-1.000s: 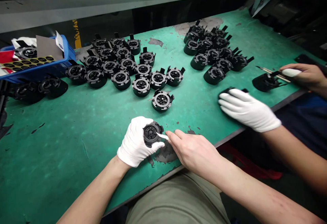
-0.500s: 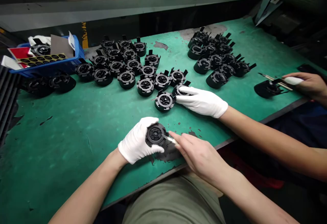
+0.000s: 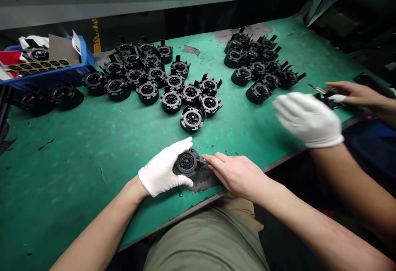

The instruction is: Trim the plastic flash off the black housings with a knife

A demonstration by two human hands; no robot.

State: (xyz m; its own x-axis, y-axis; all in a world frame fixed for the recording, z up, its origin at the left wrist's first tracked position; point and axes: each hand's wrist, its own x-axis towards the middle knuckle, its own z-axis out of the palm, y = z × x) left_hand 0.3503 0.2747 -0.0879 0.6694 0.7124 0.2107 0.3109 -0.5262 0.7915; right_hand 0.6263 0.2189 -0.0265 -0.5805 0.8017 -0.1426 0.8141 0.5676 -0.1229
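Note:
My left hand (image 3: 165, 170), in a white glove, is wrapped around the side of a black round plastic housing (image 3: 186, 162) with a ringed face turned up. Fingers and thumb curl along its left edge, just above the table. My bare right hand (image 3: 236, 174) pinches a thin pointed tool (image 3: 202, 160) that looks like tweezers. Its tip reaches the right part of the housing's face; most of the tool is hidden by the fingers. Just beyond my hands stands a similar housing (image 3: 192, 119), the nearest of a cluster.
Several more black housings (image 3: 171, 100) stand behind, and another group (image 3: 258, 91) is at the back right. A blue bin (image 3: 58, 77) with sheets and stickers sits at left. A co-worker's gloved hand (image 3: 309, 118) and bare hand (image 3: 355, 93) are at right, over the green table (image 3: 77, 172).
The co-worker's gloved hand has moved right, away from the cluster, leaving a housing there. My hands keep hold of the housing and the tool; the view has shifted slightly.

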